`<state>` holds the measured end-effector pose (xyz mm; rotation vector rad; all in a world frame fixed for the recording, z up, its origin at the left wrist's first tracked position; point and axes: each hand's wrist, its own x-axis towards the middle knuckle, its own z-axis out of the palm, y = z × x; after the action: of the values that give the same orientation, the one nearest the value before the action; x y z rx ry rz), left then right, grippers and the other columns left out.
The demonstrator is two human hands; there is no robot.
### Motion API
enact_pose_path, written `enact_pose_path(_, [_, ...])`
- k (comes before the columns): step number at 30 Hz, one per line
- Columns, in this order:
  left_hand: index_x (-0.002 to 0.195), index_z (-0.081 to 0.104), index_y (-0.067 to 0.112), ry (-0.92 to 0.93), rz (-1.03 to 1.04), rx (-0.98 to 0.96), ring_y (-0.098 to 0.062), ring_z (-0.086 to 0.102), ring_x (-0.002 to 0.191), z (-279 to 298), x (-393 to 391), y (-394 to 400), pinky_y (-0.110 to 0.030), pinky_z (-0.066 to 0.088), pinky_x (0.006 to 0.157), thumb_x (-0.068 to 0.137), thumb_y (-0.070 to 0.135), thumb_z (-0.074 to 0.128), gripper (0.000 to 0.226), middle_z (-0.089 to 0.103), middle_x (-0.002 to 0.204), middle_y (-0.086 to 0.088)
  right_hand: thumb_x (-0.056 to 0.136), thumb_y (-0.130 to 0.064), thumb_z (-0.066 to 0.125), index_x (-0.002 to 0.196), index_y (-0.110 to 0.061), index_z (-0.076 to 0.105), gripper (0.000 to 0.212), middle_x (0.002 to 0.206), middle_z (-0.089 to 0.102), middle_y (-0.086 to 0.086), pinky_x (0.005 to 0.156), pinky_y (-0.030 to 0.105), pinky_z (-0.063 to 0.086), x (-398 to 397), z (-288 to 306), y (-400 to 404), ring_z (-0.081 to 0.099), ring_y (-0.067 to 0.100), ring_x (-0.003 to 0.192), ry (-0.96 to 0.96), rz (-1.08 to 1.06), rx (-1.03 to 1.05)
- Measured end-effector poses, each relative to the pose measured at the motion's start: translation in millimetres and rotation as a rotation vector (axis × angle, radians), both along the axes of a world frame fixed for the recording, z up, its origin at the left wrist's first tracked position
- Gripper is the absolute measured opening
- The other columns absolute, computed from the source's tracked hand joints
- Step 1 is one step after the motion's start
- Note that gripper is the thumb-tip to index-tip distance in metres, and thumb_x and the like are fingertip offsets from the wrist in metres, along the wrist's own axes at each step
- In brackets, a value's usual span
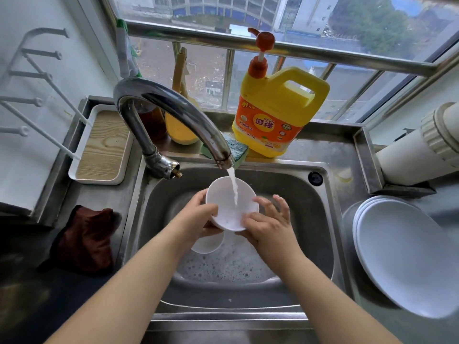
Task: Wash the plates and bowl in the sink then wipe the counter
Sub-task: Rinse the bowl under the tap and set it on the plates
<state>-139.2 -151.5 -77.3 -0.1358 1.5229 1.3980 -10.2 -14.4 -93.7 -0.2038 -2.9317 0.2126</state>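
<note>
Rinsing of the small white round bowl (232, 204) is the step in hand, judged from the stream of tap water (233, 187) falling into it above the stainless steel sink (320, 194).

Left to right:

- White wall-mounted peg rack (32, 78), above a white tray with wood-grain base (101, 145) on the steel counter (323, 150).
- Dark brown cloth (85, 240), crumpled on the counter left of the sink; presumably what the wiping step will use.
- Curved chrome tap (169, 112), running.
- Left hand (198, 217): fingers and thumb curled round the bowl's left rim, holding it tilted under the stream.
- Second white dish (207, 243), partly hidden below the bowl, lying in the sudsy sink; its kind cannot be told.
- Right hand (268, 222): thumb pressed on the bowl's lower right rim, remaining fingers spread and loosely bent, not closed on it.
- Blue-and-green sponge (238, 148) and yellow pump bottle of detergent (275, 105) on the ledge behind the sink.
- Stack of white round plates (402, 254) on the counter right of the sink, overhanging the front edge.

Next move, in my judgement: turn the bowl to clear the suds, then set it aside. The free counter to the right is largely taken by the plates, and the low spout crowds the bowl when lifted.
</note>
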Motion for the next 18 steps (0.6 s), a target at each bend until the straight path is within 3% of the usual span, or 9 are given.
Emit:
enact_pose_path(3, [0.128,0.049,0.025,-0.012,0.115,0.079,-0.028,0.066,0.093,-3.6,17.6,10.3,-0.033,0.057,0.072,0.086,-0.001,0.048,0.049,0.060,0.114,-0.015,0.072,-0.016,0.079,0.068,-0.018,0.069,0.010,0.067,0.070,-0.004,0.087,0.036,0.051,-9.9,-2.7,-19.8,0.066,0.019,0.069,0.014,-0.088,-0.191])
enact_pose_path(5, [0.128,0.052,0.027,0.033,0.185,0.101,-0.029,0.064,0.100,-6.7,26.2,12.9,-0.030,0.057,0.069,0.086,0.001,0.050,0.049,0.060,0.117,-0.012,0.076,-0.016,0.067,0.067,-0.015,0.068,0.009,0.061,0.066,0.000,0.061,0.034,0.055,-13.6,-5.1,-29.8,0.060,0.023,0.059,0.020,-0.151,-0.300])
enact_pose_path(6, [0.127,0.053,0.028,0.055,0.200,0.096,-0.029,0.063,0.100,-6.6,26.2,12.1,-0.030,0.057,0.069,0.086,0.001,0.051,0.049,0.060,0.116,-0.011,0.079,-0.021,0.062,0.066,-0.014,0.067,0.016,0.061,0.065,0.000,0.057,0.032,0.052,-13.5,-5.6,-29.9,0.059,0.023,0.058,0.025,-0.152,-0.314])
enact_pose_path(7, [0.126,0.055,0.028,0.064,0.196,0.094,-0.028,0.064,0.098,-6.1,24.5,10.1,-0.031,0.057,0.068,0.086,0.001,0.051,0.047,0.060,0.115,-0.010,0.083,-0.029,0.057,0.065,-0.014,0.065,0.024,0.061,0.064,-0.001,0.058,0.030,0.051,-11.6,-6.6,-26.4,0.059,0.023,0.059,0.028,-0.122,-0.298])
enact_pose_path(9, [0.121,0.059,0.029,0.043,0.161,0.104,-0.028,0.064,0.094,-5.2,16.3,4.2,-0.032,0.056,0.066,0.087,0.001,0.048,0.046,0.061,0.112,-0.012,0.085,-0.042,0.052,0.070,-0.015,0.067,0.034,0.071,0.069,-0.002,0.080,0.033,0.052,-4.3,-5.1,-13.3,0.065,0.021,0.072,0.006,-0.034,-0.179])
enact_pose_path(12, [0.111,0.061,0.035,-0.011,0.093,0.099,-0.032,0.061,0.097,-0.7,6.2,-0.3,-0.035,0.057,0.066,0.085,0.002,0.049,0.044,0.058,0.111,-0.013,0.080,-0.044,0.062,0.083,-0.016,0.074,0.031,0.094,0.074,-0.002,0.107,0.050,0.036,-1.0,1.2,7.5,0.067,0.019,0.101,-0.031,0.026,0.032])
enact_pose_path(15, [0.130,0.051,0.029,-0.033,0.163,0.120,-0.032,0.062,0.101,-6.6,10.1,4.6,-0.033,0.057,0.064,0.079,0.009,0.056,0.055,0.055,0.122,-0.014,0.075,-0.034,0.073,0.068,-0.018,0.069,0.018,0.076,0.072,-0.002,0.103,0.046,0.041,-6.8,1.2,3.4,0.070,0.017,0.081,-0.014,0.044,0.022])
enact_pose_path(16, [0.135,0.046,0.025,-0.046,0.211,0.121,-0.031,0.062,0.101,-9.2,15.0,7.6,-0.031,0.056,0.064,0.082,0.007,0.056,0.057,0.054,0.125,-0.015,0.076,-0.029,0.074,0.064,-0.017,0.065,0.019,0.068,0.069,-0.002,0.095,0.043,0.050,-9.0,0.0,-3.9,0.067,0.017,0.068,-0.001,0.015,-0.034])
enact_pose_path(18, [0.137,0.044,0.022,-0.054,0.279,0.119,-0.029,0.063,0.097,-12.0,26.9,12.4,-0.030,0.056,0.063,0.088,0.004,0.054,0.054,0.054,0.125,-0.017,0.072,-0.016,0.077,0.061,-0.013,0.061,0.020,0.057,0.063,0.000,0.061,0.036,0.059,-13.6,0.1,-20.3,0.058,0.020,0.052,0.005,-0.067,-0.173])
